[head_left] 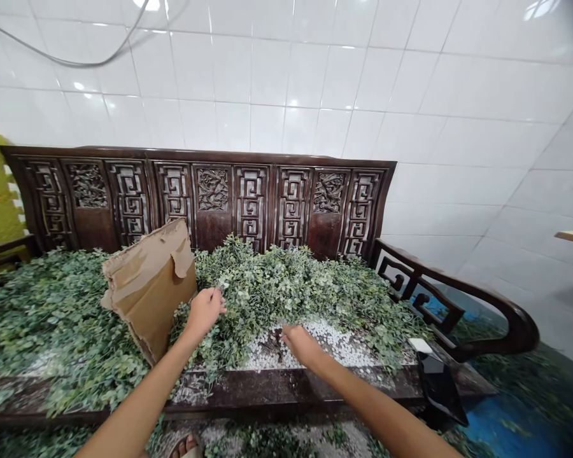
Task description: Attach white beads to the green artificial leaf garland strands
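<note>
My left hand is at the near edge of a heap of artificial green leaf sprigs, just right of a torn cardboard piece that stands upright. Its fingers are drawn together; whatever is in them is too small to make out. My right hand is closed over small white pellets spread on the seat of a carved dark wood bench. The tips of its fingers are turned away, so their contents are hidden.
More leaf sprigs cover the seat on the left. A glossy black item and a small white piece lie by the right armrest. Blue material is on the floor at right. A sandalled foot shows below.
</note>
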`<state>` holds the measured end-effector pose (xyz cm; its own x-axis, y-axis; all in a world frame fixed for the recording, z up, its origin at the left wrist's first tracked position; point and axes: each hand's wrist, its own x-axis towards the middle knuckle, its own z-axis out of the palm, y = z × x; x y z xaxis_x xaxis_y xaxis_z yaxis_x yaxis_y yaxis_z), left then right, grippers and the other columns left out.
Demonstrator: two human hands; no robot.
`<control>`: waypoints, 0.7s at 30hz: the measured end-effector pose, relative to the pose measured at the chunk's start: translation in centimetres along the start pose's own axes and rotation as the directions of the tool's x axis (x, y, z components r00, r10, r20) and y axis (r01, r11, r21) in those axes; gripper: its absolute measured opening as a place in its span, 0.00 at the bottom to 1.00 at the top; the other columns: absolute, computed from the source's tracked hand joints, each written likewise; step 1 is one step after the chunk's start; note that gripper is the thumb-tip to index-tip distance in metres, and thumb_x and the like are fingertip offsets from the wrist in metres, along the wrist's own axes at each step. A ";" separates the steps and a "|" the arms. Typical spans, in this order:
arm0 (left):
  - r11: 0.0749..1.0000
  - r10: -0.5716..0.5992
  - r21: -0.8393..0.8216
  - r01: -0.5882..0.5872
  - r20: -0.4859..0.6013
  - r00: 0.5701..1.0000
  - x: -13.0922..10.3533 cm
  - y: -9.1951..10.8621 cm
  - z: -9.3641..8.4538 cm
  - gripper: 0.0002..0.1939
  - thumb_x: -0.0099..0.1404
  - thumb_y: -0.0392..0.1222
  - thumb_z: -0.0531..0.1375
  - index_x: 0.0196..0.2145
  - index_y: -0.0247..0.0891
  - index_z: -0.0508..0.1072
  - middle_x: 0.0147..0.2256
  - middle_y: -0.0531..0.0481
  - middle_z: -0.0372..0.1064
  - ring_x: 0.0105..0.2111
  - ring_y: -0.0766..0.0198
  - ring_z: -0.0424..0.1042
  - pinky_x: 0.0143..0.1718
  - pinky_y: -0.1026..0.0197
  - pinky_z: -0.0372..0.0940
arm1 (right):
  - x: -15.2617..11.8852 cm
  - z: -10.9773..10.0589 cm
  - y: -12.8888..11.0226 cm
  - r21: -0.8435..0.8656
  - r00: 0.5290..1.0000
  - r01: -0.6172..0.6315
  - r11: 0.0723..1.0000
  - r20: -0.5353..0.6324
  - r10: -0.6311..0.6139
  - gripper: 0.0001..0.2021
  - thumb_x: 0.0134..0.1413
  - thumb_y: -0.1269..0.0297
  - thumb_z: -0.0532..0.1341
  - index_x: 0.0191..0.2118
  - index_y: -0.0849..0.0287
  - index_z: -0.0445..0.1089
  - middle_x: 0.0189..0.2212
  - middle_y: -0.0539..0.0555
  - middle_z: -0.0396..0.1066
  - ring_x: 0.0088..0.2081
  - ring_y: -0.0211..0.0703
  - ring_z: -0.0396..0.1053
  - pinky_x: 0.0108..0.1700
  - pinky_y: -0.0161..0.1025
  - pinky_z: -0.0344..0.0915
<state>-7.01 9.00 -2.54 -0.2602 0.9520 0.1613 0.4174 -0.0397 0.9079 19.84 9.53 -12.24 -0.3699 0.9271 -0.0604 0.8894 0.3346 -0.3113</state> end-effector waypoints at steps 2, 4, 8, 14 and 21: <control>0.990 -0.044 -0.137 0.040 -0.032 0.998 0.6 -0.1 0.7 0.17 0.61 0.48 0.52 0.20 0.37 0.68 0.22 0.47 0.74 0.24 0.58 0.77 0.29 0.60 0.70 | 0.0 -0.3 -0.1 0.034 1.000 -0.015 0.999 -0.021 0.016 0.08 0.62 0.68 0.55 0.40 0.62 0.71 0.35 0.60 0.74 0.39 0.45 0.71 0.38 0.35 0.59; 0.964 -0.072 -0.264 0.045 -0.093 0.993 1.5 0.2 1.3 0.15 0.62 0.45 0.52 0.22 0.36 0.67 0.25 0.45 0.75 0.28 0.59 0.78 0.34 0.59 0.73 | 0.0 -0.6 -0.2 0.072 0.998 -0.033 0.997 -0.043 0.036 0.08 0.61 0.66 0.55 0.39 0.61 0.71 0.33 0.59 0.74 0.37 0.45 0.71 0.37 0.35 0.58; 0.900 -0.129 -0.435 0.006 -0.254 0.959 3.7 1.4 1.5 0.11 0.63 0.37 0.47 0.27 0.37 0.66 0.35 0.43 0.77 0.39 0.61 0.77 0.45 0.59 0.71 | -0.3 -1.1 0.0 0.163 0.993 -0.060 0.985 -0.089 0.075 0.08 0.60 0.63 0.57 0.36 0.60 0.71 0.31 0.58 0.74 0.36 0.46 0.72 0.36 0.36 0.57; 0.853 -0.199 -0.514 0.088 -0.164 0.966 3.6 1.4 1.4 0.12 0.65 0.34 0.49 0.26 0.36 0.67 0.32 0.44 0.76 0.35 0.62 0.78 0.43 0.58 0.72 | -0.8 -1.1 0.8 0.388 0.983 -0.074 0.919 -0.130 0.134 0.08 0.55 0.62 0.59 0.28 0.60 0.68 0.24 0.55 0.72 0.32 0.47 0.72 0.35 0.37 0.60; 0.837 -0.337 -0.445 0.318 0.039 0.941 2.2 0.1 2.8 0.14 0.67 0.46 0.56 0.29 0.33 0.70 0.25 0.52 0.71 0.26 0.65 0.74 0.30 0.59 0.72 | -0.3 0.5 0.8 0.758 0.973 -0.157 0.633 0.008 0.232 0.09 0.52 0.61 0.58 0.24 0.58 0.63 0.20 0.49 0.70 0.23 0.41 0.72 0.29 0.37 0.69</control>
<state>-5.08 11.93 -3.14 -0.3518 0.9207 -0.1692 -0.1208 0.1346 0.9835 20.50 9.40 -12.91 -0.1556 0.9780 -0.1386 0.4178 -0.0620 -0.9064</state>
